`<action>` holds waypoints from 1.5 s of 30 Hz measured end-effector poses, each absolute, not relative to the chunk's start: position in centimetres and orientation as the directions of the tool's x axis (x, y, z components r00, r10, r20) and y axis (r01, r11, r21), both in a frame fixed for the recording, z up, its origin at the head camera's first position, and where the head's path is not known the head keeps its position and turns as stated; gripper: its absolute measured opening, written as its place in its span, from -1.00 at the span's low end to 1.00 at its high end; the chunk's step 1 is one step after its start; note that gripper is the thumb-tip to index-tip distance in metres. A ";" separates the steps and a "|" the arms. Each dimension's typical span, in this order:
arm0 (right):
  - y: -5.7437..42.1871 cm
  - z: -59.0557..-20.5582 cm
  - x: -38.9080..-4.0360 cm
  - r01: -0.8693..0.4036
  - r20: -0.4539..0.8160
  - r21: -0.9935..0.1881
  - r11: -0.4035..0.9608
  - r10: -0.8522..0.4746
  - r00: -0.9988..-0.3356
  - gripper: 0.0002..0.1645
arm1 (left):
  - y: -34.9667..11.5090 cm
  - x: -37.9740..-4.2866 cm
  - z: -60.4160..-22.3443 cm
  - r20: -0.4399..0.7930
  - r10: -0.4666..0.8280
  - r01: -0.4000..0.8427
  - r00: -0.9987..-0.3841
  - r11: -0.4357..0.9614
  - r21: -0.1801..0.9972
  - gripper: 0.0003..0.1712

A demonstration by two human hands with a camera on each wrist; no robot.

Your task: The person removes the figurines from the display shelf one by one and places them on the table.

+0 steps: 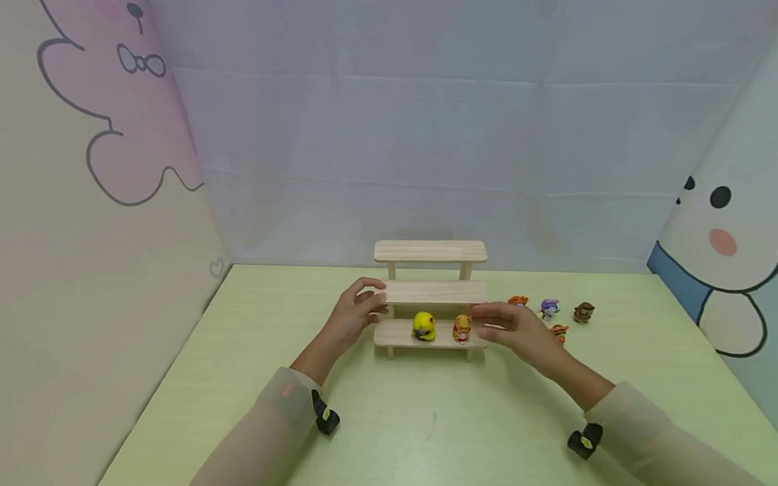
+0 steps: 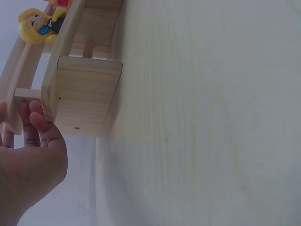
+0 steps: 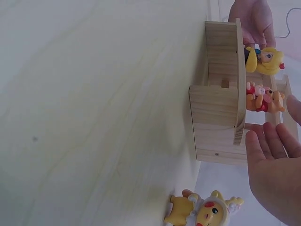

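Observation:
A three-tier wooden display stand (image 1: 431,292) stands on the table against the back. Its lowest board holds a yellow-haired figurine (image 1: 423,327) on the left and a Winnie-the-Pooh figurine (image 1: 462,329) on the right. At the stand's left end, my left hand (image 1: 355,314) grips the wood with curled fingers around the middle board's end. My right hand (image 1: 515,329) is at the right end, its fingers fairly straight and close to the boards beside the Pooh figurine. In the right wrist view, its thumb is apart from the fingers. Whether the right fingertips press the wood is unclear.
Right of the stand lie several small figurines: an orange one (image 1: 517,301), a purple-hatted one (image 1: 549,308), a brown one (image 1: 584,312), and a striped orange one (image 1: 559,332) partly behind my right hand. A yellow figurine (image 3: 207,214) shows near the right wrist. Curtain walls enclose the table.

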State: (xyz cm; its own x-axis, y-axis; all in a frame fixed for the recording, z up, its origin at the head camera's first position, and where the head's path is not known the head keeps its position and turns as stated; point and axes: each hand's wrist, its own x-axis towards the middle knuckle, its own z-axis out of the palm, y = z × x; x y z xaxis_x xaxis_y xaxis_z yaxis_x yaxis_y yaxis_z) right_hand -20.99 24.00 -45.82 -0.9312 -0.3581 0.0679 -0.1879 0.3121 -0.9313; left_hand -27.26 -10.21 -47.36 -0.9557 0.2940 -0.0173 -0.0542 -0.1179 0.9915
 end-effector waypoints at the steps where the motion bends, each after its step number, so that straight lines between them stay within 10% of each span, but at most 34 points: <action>1: 23.9 -45.9 -21.0 -0.182 0.062 -0.934 0.309 -0.358 -0.931 -0.46 | -10.2 -27.3 -47.4 -0.018 0.293 -0.055 -0.956 -0.117 0.992 -0.75; 45: 21.2 -47.1 -21.0 -0.159 0.064 -0.919 0.362 -0.260 -0.963 -0.48 | -10.2 -27.1 -47.1 -0.016 0.289 -0.050 -0.957 -0.110 0.993 -0.73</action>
State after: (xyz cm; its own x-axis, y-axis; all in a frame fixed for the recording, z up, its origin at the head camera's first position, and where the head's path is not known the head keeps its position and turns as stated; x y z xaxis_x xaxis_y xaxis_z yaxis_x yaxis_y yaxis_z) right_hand -20.99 21.16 -47.06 -0.9635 -0.2599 0.0643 -0.1590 0.3619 -0.9186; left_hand -27.05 -10.15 -47.07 -0.9572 0.2889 -0.0161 -0.0501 -0.1105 0.9926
